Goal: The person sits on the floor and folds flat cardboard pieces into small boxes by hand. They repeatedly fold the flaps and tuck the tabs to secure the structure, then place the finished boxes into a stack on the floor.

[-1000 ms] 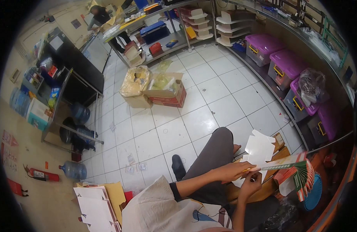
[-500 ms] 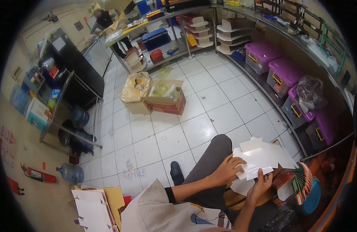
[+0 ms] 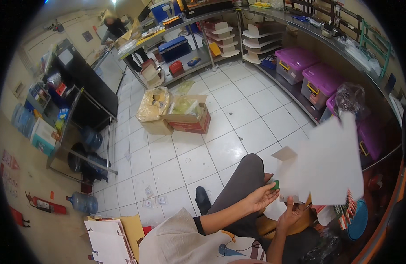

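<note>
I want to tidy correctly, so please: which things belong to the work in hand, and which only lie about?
In the work:
white cardboard, in the right hand
green piece, in the left hand

Seemingly just about:
fire extinguisher
water bottle beside it
small packets
purple-lidded bins

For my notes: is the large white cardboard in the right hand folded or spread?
Mostly spread: the white cardboard shows one broad panel above the right hand, though a flap on its left stands angled.
</note>
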